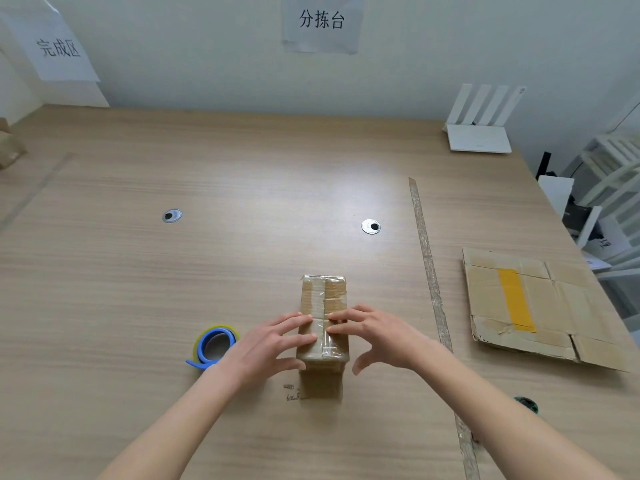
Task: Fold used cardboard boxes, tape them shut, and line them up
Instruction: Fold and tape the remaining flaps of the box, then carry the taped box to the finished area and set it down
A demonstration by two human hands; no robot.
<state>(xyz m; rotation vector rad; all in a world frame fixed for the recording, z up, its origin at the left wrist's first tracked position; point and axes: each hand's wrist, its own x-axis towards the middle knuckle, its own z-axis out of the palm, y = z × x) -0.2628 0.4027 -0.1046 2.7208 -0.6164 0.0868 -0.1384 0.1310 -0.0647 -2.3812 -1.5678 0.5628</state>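
From the head view I saw the box (pixel 323 327) standing near the front edge of the worktop (pixel 242 174), about midway along it, its top flaps closed and clear tape running along the seam. My left hand (pixel 273 344) lay on the left half of the top, fingers straight and pressing flat, the thumb down against the box's left side. My right hand (pixel 374 336) pressed its straight fingertips on the right half by the seam, thumb hanging free off the right side; neither hand gripped anything. The tape roll (pixel 214 344), blue and yellow, lay just left of my left hand. A flattened carton (pixel 540 306) with a yellow strip lay near the right edge, well apart from the box. A tape line (pixel 433 285) ran front to back between them. A router (pixel 479 133) stood at the far right corner.
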